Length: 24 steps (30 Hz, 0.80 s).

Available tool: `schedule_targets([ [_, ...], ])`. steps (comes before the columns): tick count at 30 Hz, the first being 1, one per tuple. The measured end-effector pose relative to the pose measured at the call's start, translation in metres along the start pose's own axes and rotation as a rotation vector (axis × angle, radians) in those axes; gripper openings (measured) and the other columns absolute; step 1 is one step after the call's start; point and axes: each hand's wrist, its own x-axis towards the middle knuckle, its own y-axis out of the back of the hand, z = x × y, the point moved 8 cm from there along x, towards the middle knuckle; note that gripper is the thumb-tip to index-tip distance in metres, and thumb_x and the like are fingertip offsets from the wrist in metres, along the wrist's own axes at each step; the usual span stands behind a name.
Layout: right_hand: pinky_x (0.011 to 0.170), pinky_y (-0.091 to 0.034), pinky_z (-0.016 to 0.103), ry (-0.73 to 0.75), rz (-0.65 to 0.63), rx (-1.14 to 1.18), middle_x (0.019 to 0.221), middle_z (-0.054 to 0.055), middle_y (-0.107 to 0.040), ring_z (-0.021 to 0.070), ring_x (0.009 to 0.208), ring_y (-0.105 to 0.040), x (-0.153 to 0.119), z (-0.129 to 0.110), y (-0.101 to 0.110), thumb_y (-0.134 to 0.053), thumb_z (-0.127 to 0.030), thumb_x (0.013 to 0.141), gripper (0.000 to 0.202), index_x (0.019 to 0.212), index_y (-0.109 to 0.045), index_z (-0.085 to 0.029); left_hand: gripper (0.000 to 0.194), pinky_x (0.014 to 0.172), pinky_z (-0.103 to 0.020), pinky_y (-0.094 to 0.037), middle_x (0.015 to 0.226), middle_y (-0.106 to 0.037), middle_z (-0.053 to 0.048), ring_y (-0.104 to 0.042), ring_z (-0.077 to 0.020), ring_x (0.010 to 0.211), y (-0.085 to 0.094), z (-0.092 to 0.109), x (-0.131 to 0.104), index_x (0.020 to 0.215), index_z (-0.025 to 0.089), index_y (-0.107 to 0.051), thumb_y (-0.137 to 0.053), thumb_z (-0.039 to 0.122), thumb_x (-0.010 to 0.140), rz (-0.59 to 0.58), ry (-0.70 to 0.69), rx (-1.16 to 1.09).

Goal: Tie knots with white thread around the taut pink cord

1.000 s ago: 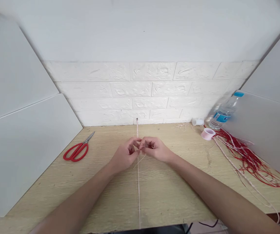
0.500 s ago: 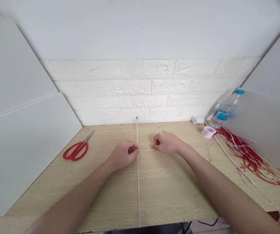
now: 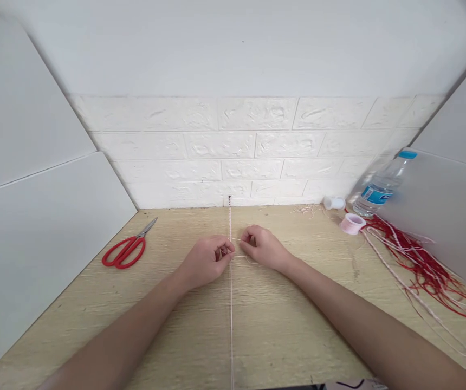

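Both hands are near each other but not touching, the cord [image 3: 231, 314] running between them. Left hand [image 3: 211, 260] has thumb and forefinger pinched right at the cord, apparently to keep one spot steady; whether they grip the cord itself or only the thread [image 3: 236, 239] beside it, I cannot tell. Right hand [image 3: 263, 248] has its fingertips closed on that thread just to the right of the cord – probably held off to the side so the fine strand stays spread and easy to see. A thin loop hangs under the right fingers.

Beyond the hands, the patterned upper stretch, the braid [image 3: 230, 219], reaches a dark fixing [image 3: 230, 197] low on the wall [image 3: 208, 146]. Toward the body, the cord runs straight over the table [image 3: 290, 336] to the bottom of the view; its line looks taut, as if fixed at the far end so that both hands are free for the thread.

Well left of the left hand lie the scissors [image 3: 123, 252], shut, handles toward the body – a handy spot, out of the way of the strands. Well right of the right hand are the pink spool [image 3: 352, 223], white spool [image 3: 334, 202], bottle [image 3: 379, 187] and red strands [image 3: 424, 260], likely kept aside to avoid tangling.
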Motion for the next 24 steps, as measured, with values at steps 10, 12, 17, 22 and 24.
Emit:
schedule_targets([
  [10, 0.042, -0.017, 0.022, -0.176, -0.042, 0.820, 0.062, -0.003, -0.055, 0.0056, 0.044, -0.031, 0.002, -0.003, 0.019, -0.063, -0.025, 0.069, 0.021, 0.088, -0.057, -0.017, 0.009, 0.057, -0.022, -0.040, 0.070, -0.059, 0.002, -0.050, -0.0088, 0.059, -0.003, -0.005, 0.000, 0.085, 0.020, -0.062, -0.054, 0.024, 0.082, -0.010, 0.023, -0.015],
  [12, 0.043, -0.020, 0.022, -0.086, 0.003, 0.793, 0.059, -0.003, -0.052, 0.0062, 0.045, -0.034, -0.001, -0.017, 0.030, -0.061, -0.023, 0.071, 0.014, 0.084, -0.058, -0.016, 0.010, 0.057, -0.022, -0.040, 0.070, -0.059, 0.003, -0.050, -0.0088, 0.059, -0.003, -0.006, 0.000, 0.085, 0.020, -0.062, -0.054, 0.025, 0.082, -0.004, 0.035, -0.018],
  [17, 0.053, -0.035, 0.023, 0.153, 0.035, 0.668, 0.060, -0.003, -0.052, 0.0103, 0.056, -0.049, -0.020, -0.058, 0.036, -0.052, -0.015, 0.078, 0.014, 0.090, -0.058, -0.018, 0.010, 0.056, -0.022, -0.039, 0.069, -0.059, 0.003, -0.049, -0.0084, 0.058, -0.002, -0.005, 0.000, 0.084, 0.019, -0.061, -0.053, 0.025, 0.082, 0.010, 0.050, -0.006],
  [22, 0.048, -0.031, 0.022, 0.270, -0.129, 0.482, 0.057, -0.004, -0.054, 0.0084, 0.048, -0.044, -0.041, -0.083, 0.012, -0.044, -0.009, 0.079, 0.022, 0.095, -0.057, -0.018, 0.008, 0.053, -0.021, -0.035, 0.063, -0.055, 0.004, -0.045, -0.0081, 0.056, 0.002, 0.001, 0.000, 0.073, 0.018, -0.058, -0.053, 0.021, 0.079, 0.017, 0.031, 0.013],
  [24, 0.048, -0.031, 0.021, 0.269, -0.169, 0.436, 0.055, -0.005, -0.053, 0.0082, 0.046, -0.043, -0.043, -0.083, 0.004, -0.043, -0.008, 0.078, 0.023, 0.094, -0.056, -0.019, 0.006, 0.053, -0.021, -0.035, 0.064, -0.055, 0.004, -0.046, -0.0081, 0.058, 0.000, 0.001, 0.000, 0.073, 0.018, -0.058, -0.053, 0.017, 0.077, -0.004, 0.035, -0.014],
])
